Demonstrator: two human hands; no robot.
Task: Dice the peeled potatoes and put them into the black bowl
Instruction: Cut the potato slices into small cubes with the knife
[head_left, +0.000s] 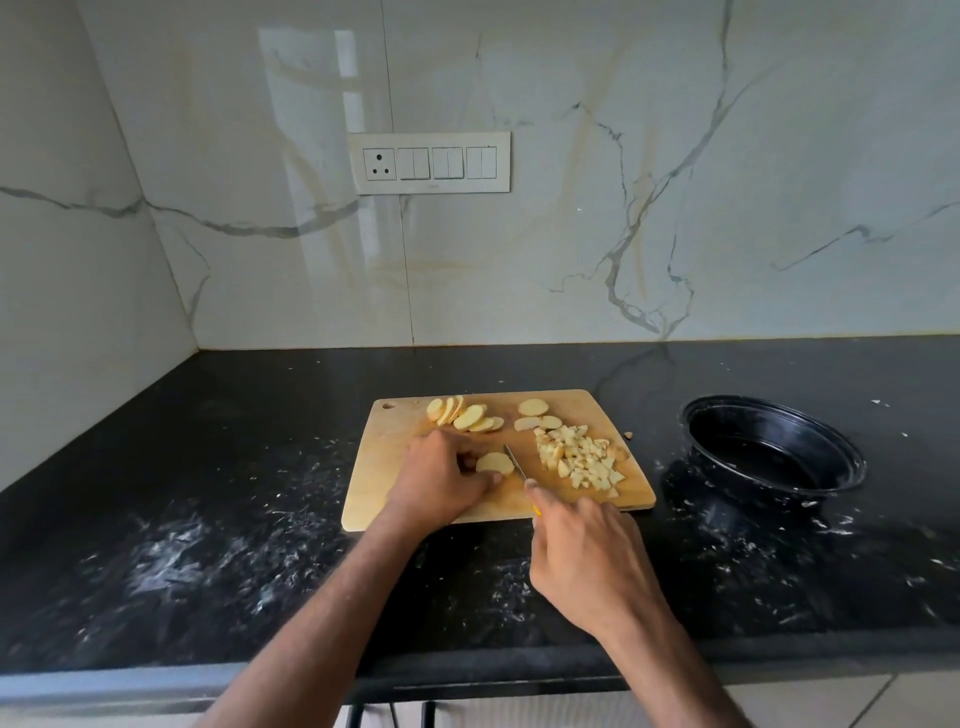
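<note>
Pale potato slice (494, 462) under left grip (441, 480), beside knife (515, 461).

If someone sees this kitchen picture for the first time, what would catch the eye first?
Probably the pale wooden cutting board on the dark counter, where the left hand holds a potato slice and the right hand holds a knife beside it. A pile of diced potato lies on the board's right part, and the black bowl stands farther right.
</note>
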